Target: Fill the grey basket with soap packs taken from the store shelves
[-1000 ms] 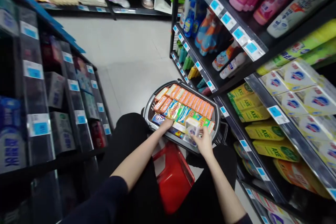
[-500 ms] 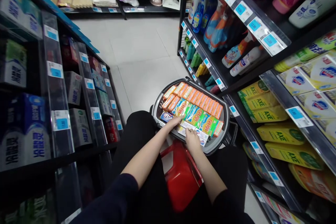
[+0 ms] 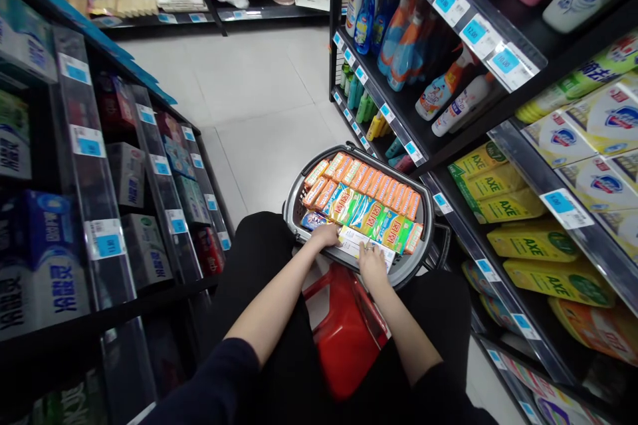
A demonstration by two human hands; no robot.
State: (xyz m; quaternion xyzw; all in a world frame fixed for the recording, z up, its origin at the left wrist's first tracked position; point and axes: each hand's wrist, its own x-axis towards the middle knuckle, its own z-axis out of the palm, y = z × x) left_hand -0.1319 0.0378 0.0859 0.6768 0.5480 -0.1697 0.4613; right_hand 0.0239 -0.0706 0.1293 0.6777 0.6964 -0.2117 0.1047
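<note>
A grey shopping basket (image 3: pixel 423 255) rests before my knees, packed with rows of small packets. Orange packets (image 3: pixel 371 179) fill the far rows; green, yellow and blue packets (image 3: pixel 371 209) lie nearer, with a dark blue packet (image 3: pixel 314 220) at left. Along the near side lie white soap boxes (image 3: pixel 352 239). My left hand (image 3: pixel 325 237) is closed at the left end of these boxes, its fingertips partly hidden. My right hand (image 3: pixel 371 264) has its curled fingers on the boxes farther right.
A red plastic stool (image 3: pixel 343 345) stands between my legs, below the basket. Shelving with boxed goods (image 3: pixel 70 246) runs close on my left. On the right, shelves hold spray bottles (image 3: pixel 438 89), yellow bottles (image 3: pixel 533 242) and soap cartons (image 3: pixel 598 146). Pale floor tiles (image 3: pixel 264 113) lie ahead.
My left hand has drawn back slightly left and toward me, uncovering more of the white box. My right hand has shifted slightly right. The view has turned a little.
</note>
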